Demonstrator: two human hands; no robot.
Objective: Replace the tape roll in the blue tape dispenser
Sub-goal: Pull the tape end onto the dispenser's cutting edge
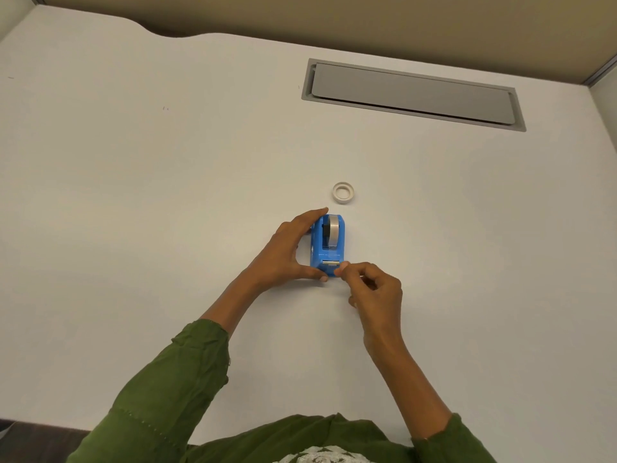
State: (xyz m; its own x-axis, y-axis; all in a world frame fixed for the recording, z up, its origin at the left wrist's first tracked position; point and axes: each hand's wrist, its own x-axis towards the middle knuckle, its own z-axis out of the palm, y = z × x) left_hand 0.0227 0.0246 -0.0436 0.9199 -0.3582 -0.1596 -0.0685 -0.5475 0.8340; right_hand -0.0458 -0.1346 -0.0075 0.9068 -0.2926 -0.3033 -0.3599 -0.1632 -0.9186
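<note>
- Blue tape dispenser (329, 245): stands upright on white desk (167, 195), approx. centre of view, cutter end toward the person, roll end away.
- Tape roll (333, 232): seated in dispenser's upper slot, on edge; greyish outer face visible betw. the blue side walls. A clear strip appears to run from roll down toward cutter; hard to confirm.
- Cutter (330, 262): metallic bar across near end of dispenser.
- Left hand (287, 252): wrapped around dispenser's left side. Fingers extend along far-left wall w/ fingertips near top of roll end; thumb presses near-left corner at base. Grasp is wide, bracing the body in place.
- Right hand (374, 289): at near-right corner of dispenser, just beside cutter. Thumb & index finger pinched together at the tip, touching or almost touching cutter's right end; other fingers curled in toward palm. Whether tape end lies in the pinch: cannot tell, too small.
- Spare ring (343, 193): white round roll or core lying flat on desk, beyond dispenser, slightly right, apart from it & from both hands. Full or empty: cannot tell.
- Grey hatch (412, 94): rectangular recessed panel set in desk, far right, well apart from work area.
- Sleeves (173, 379): green fabric on both forearms; left sleeve ends short of wrist.
</note>
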